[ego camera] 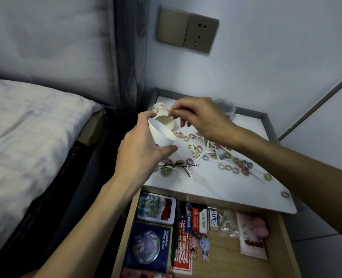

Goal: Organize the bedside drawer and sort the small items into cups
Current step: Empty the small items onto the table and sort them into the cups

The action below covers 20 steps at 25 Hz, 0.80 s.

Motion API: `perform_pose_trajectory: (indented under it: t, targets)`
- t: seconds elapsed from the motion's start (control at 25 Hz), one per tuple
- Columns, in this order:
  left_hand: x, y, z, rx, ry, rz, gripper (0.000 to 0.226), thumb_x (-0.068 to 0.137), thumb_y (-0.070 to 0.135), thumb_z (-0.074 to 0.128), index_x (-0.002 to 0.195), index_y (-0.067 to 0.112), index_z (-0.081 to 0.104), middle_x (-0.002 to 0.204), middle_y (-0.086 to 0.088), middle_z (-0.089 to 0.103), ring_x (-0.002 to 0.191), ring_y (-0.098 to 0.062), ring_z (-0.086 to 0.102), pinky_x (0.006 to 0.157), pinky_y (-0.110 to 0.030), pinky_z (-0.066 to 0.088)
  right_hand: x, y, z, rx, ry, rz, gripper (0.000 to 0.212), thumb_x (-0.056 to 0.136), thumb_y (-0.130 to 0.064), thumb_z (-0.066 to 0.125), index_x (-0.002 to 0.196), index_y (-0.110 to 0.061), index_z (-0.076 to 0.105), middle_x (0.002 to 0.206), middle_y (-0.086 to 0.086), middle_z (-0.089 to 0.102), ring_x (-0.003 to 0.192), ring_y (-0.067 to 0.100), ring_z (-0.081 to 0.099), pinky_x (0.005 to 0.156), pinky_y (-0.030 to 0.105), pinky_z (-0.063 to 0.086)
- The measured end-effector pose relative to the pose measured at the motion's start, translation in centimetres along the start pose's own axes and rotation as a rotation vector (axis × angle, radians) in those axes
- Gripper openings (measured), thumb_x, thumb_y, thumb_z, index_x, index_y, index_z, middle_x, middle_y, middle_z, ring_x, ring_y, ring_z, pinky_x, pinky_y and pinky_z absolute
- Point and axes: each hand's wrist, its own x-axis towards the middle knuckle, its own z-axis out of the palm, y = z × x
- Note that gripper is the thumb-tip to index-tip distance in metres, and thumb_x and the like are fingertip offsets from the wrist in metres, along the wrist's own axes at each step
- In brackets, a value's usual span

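My left hand [144, 145] grips a white paper cup [162, 135], tilted with its mouth toward the right, above the nightstand top [266, 125]. My right hand [198, 119] hovers at the cup's mouth, its fingertips pinched together over the rim; whatever they hold is too small to see. A patterned paper cup [159, 109] stands just behind. Several small pastel hair ties [226, 167], white floss picks [204, 153] and black bobby pins [178, 165] lie scattered over the top. The drawer [286, 241] below is pulled out.
The drawer holds tins [156, 208], a Honkai Star Rail box [150, 245], erasers [203, 219], keychain figures [199, 245], a clear bag [227, 223] and a pink packet [250, 235]. A clear lidded tub [226, 108] stands at the back. A bed [25, 137] lies to the left; a wall socket [200, 33] is above.
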Motion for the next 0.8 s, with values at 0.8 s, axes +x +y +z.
perform_pose_trajectory:
  t: [0.8]
  targets:
    - [0.4,-0.4,-0.1,0.012,0.05,0.002,0.08,0.066,0.043,0.086,0.131,0.031,0.04,0.108,0.011,0.057,0.096,-0.018,0.059,0.081,-0.037,0.053,-2.1,5.5,5.9,-0.38,-0.331,0.118,0.009,0.096,-0.026,0.055,0.093,-0.026,0.063,0.094,-0.002,0.069,0.08,0.014,0.06,0.063,0.027,0.041]
